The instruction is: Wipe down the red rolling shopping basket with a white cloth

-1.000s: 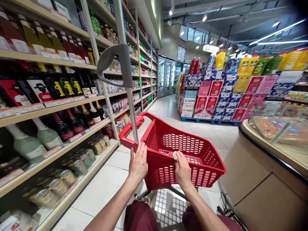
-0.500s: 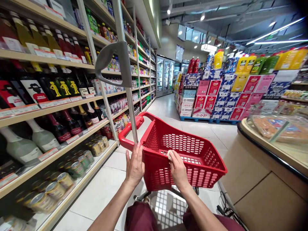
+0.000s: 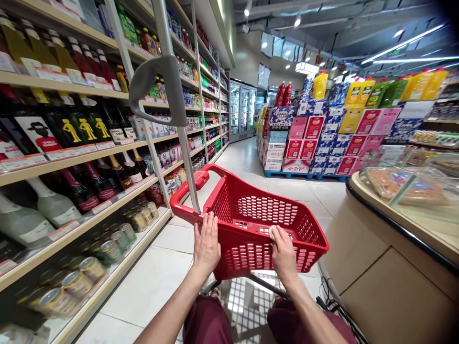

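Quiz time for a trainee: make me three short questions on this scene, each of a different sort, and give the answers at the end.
1. Which hand holds the small white wad?
2. True or false: the left hand is clenched in a fist.
3. What color is the pallet under the stacked boxes?
A) yellow
B) blue
C) green

Key:
1. The right hand.
2. False: the left hand lies open on the red cart.
3. B.
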The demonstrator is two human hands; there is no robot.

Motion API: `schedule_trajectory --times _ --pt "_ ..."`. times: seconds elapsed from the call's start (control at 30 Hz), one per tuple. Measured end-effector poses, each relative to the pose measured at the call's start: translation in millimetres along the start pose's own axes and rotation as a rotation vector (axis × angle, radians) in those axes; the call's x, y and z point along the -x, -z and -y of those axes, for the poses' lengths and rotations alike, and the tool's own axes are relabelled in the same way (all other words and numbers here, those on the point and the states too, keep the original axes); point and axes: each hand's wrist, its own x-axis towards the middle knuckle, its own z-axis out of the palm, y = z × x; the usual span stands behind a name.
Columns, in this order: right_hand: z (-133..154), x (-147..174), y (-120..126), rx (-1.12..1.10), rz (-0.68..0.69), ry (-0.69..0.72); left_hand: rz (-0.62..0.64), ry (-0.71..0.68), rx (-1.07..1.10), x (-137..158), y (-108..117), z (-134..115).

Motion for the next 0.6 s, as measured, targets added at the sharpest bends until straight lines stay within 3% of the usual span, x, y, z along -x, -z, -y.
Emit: schedule_trajectory --times 0.07,0.2,0.27,0.37,0.43,0.5,0.6 --pt "2.5 2.3 -2.8 0.01 -0.004 0.0 0.04 -0.03 -0.007 -0.2 -4.9 -13.9" --pt "21.6 -3.0 -11.5 -0.057 0.131 0.165 0.091 -0.092 -0.018 0.5 -13.1 -32.4" --pt "0.4 -0.2 3.1 -0.032 0.123 0.167 0.108 -0.086 -0.025 1.3 -14.7 -34.5" --pt "-53.2 10.9 37.9 0.095 0.009 0.022 0.127 -0.079 -0.023 1.2 -16.1 -38.5" --pt "-72.9 16.1 51.0 0.186 -0.08 -0.075 0.138 -0.093 -0.011 0.1 -18.5 -47.5" --pt "-71.2 17.1 50.3 0.186 -0.069 -0.063 0.154 -0.126 0.005 -1.2 -22.5 -60.7" --pt "-60.6 15.3 43.1 0.094 0.075 0.08 0.172 -0.145 0.015 -2.2 -28.7 -76.8"
